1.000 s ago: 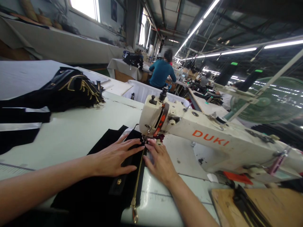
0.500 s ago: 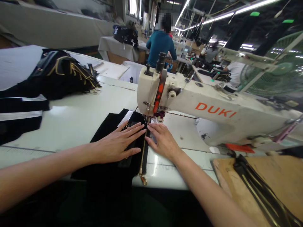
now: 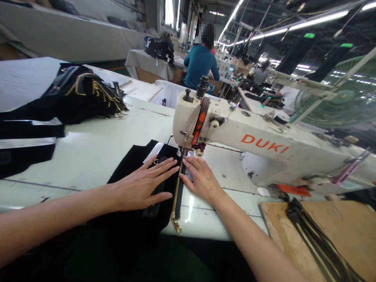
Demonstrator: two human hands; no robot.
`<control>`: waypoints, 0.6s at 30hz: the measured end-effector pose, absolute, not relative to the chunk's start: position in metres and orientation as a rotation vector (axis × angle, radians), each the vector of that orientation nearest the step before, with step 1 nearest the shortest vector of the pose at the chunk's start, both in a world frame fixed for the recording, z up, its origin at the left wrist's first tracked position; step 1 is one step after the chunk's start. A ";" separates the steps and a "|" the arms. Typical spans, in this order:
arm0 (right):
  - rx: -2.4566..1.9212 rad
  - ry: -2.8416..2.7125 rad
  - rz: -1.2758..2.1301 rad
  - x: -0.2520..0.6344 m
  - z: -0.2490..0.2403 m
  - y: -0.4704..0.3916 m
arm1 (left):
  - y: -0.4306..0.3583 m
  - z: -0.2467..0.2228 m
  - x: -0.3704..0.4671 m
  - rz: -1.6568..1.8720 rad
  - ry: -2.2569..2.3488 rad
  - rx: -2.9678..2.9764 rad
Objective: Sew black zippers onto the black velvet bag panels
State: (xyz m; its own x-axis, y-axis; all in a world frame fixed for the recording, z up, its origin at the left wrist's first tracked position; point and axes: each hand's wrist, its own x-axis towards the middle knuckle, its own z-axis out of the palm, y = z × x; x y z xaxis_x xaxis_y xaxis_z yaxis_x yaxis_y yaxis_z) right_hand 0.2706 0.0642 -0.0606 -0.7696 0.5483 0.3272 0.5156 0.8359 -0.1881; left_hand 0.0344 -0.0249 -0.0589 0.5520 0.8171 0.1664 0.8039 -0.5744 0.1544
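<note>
My left hand (image 3: 143, 186) lies flat with fingers spread on a black fabric piece (image 3: 127, 166), which carries a white strip (image 3: 153, 151) and a gold ring (image 3: 156, 161). Along the fabric's right edge runs a gold-toothed zipper (image 3: 176, 197), its pull (image 3: 176, 226) hanging at the table's front edge. My right hand (image 3: 202, 180) rests on the zipper's dark tape, fingertips stretched out and thumb apart. Both hands are just in front of the needle area of a white sewing machine (image 3: 226, 135). The zipper's far end passes under the presser foot, where detail is hard to see.
A heap of black pieces with gold zippers (image 3: 88, 94) lies on the left of the white table (image 3: 85, 152). More zippers (image 3: 314, 239) rest on a wooden board (image 3: 273, 219) at right. A green fan (image 3: 340, 94) stands behind the machine. Co-workers (image 3: 201, 64) are further back.
The view has shifted slightly, so the machine sits a little lower in it. Both hands keep nearly the same places on the fabric and zipper.
</note>
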 end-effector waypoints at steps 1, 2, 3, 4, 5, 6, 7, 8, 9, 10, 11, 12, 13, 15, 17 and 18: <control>-0.797 -2.646 0.124 0.271 -0.061 0.064 | -0.024 -0.059 0.034 0.349 1.415 2.712; -0.798 -2.645 0.125 0.271 -0.061 0.064 | -0.024 -0.058 0.034 0.354 1.412 2.708; -0.798 -2.646 0.127 0.271 -0.061 0.064 | -0.023 -0.058 0.033 0.352 1.409 2.705; -0.798 -2.647 0.129 0.271 -0.061 0.064 | -0.023 -0.058 0.033 0.345 1.409 2.702; -0.797 -2.648 0.129 0.271 -0.061 0.065 | -0.023 -0.058 0.032 0.331 1.407 2.699; -0.796 -2.650 0.128 0.271 -0.061 0.065 | -0.023 -0.058 0.032 0.320 1.408 2.697; -0.795 -2.651 0.126 0.271 -0.061 0.065 | -0.023 -0.058 0.032 0.314 1.408 2.697; -0.796 -2.652 0.124 0.271 -0.061 0.065 | -0.023 -0.058 0.032 0.318 1.410 2.698; -0.797 -2.653 0.122 0.271 -0.061 0.064 | -0.023 -0.059 0.032 0.329 1.409 2.702; -0.799 -2.654 0.119 0.271 -0.061 0.064 | -0.023 -0.060 0.031 0.347 1.406 2.708; -0.802 -2.654 0.117 0.271 -0.060 0.063 | -0.023 -0.060 0.031 0.367 1.401 2.717; -0.805 -2.652 0.114 0.271 -0.060 0.063 | -0.023 -0.062 0.031 0.391 1.398 2.726; -0.808 -2.648 0.109 0.271 -0.059 0.062 | -0.023 -0.063 0.031 0.411 1.393 2.736; -0.811 -2.639 0.094 0.271 -0.060 0.061 | -0.022 -0.064 0.031 0.453 1.386 2.749; -0.809 -2.631 0.077 0.271 -0.061 0.060 | -0.020 -0.065 0.031 0.490 1.384 2.745; -0.805 -2.626 0.069 0.271 -0.062 0.060 | -0.020 -0.065 0.031 0.510 1.384 2.739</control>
